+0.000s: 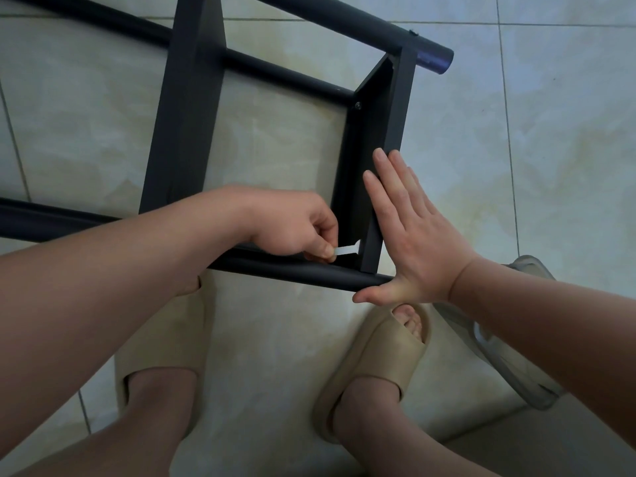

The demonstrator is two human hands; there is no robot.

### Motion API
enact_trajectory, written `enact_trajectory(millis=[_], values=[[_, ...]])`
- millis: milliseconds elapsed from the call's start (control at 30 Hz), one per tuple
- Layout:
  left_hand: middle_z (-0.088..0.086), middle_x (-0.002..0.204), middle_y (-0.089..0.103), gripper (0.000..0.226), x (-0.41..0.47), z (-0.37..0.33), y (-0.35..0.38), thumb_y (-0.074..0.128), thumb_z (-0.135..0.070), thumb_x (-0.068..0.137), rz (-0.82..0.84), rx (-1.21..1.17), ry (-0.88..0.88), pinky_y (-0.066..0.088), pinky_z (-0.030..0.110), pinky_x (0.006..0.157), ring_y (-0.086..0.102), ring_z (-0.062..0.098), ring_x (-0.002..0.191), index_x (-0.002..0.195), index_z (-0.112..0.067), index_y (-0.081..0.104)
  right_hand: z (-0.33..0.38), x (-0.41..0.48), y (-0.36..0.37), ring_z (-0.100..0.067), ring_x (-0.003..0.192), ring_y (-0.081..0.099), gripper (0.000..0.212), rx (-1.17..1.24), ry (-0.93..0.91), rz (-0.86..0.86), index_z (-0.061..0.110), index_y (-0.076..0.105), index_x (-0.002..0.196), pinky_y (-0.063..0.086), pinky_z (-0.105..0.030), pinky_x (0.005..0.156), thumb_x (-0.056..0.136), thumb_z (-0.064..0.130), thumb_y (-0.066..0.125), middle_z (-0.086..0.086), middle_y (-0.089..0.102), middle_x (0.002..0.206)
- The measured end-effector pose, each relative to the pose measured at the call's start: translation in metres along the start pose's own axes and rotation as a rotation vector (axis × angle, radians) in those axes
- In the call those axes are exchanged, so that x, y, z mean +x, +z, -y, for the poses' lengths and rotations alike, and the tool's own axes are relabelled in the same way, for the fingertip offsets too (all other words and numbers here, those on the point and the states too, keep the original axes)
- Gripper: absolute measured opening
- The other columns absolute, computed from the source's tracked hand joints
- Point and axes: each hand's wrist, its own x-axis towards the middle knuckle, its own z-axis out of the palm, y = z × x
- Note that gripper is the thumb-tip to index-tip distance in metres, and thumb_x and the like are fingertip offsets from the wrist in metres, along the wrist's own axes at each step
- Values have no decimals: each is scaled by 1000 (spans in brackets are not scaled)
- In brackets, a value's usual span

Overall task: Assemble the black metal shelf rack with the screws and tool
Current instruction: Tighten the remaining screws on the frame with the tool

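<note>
One rack, three tubes, two panels, one tool

One black metal shelf rack point(103, 222) lies on its side on the tiled floor point(568, 149), directly in front of the person's feet. Its long axis runs left to right across the view, and its right end is near the right hand.

Three round tubes are visible along that axis: near tube point(309, 270), middle tube point(285, 75) and far tube point(361, 24). Two flat panels cross them, running away from the person: inner panel point(192, 98) and end panel point(399, 108). One screw head point(358, 105) shows on the end panel's inner face.

One small pale tool point(347, 251) points right, into the corner where the end panel meets the near tube.

Two hands:
- The left hand point(292, 225) has its fingers curled, with thumb and forefinger pinching the tool.
- The right hand point(416, 232) lies flat against the end panel's outer face, fingers straight and close together. Its thumb is spread beneath the near tube's end.

Two beige slippers are worn, left slipper point(165, 339) and right slipper point(375, 356). One grey shoe point(509, 356) lies beside the right slipper.
</note>
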Motion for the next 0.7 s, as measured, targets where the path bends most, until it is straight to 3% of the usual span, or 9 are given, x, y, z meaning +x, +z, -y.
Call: enact_trajectory(millis=[233, 400, 533, 633, 700], values=[[-14, 61, 63, 14, -1, 0, 2, 67, -25, 94, 27, 32, -21, 41, 22, 62, 54, 0, 56, 79, -25, 68, 0, 0, 0, -45, 155, -1, 135, -16, -1, -1, -8, 11, 157, 13, -60, 124, 75, 94, 41, -29, 4, 166], [-12, 75, 75, 10, -2, 1, -5, 74, -25, 88, -61, -13, -28, 47, 14, 64, 60, -1, 63, 80, -29, 76, 0, 0, -1, -44, 155, -2, 135, -16, 4, 7, -7, 10, 157, 12, -59, 125, 75, 95, 39, -28, 2, 166], [-18, 76, 74, 8, -1, 4, -12, 76, -23, 85, -160, -4, -42, 50, 22, 77, 65, -2, 74, 86, -31, 74, 0, 0, 0, -44, 155, -2, 134, -15, 2, 1, -7, 10, 158, 12, -60, 125, 75, 95, 38, -28, 2, 166], [-33, 69, 65, 17, 1, 1, -10, 73, -21, 87, -249, 2, -14, 40, 6, 63, 59, -13, 69, 79, -36, 68, 0, 0, 0, -44, 155, -2, 134, -12, 0, -3, -7, 11, 158, 13, -60, 125, 75, 95, 38, -28, 2, 166], [-30, 64, 63, 21, 3, -1, -7, 71, -18, 88, -279, -70, 13, 37, 3, 56, 57, -11, 65, 76, -35, 68, 0, 0, 1, -44, 155, -2, 134, -12, -2, -5, -7, 12, 158, 13, -60, 125, 75, 95, 38, -28, 2, 166]])
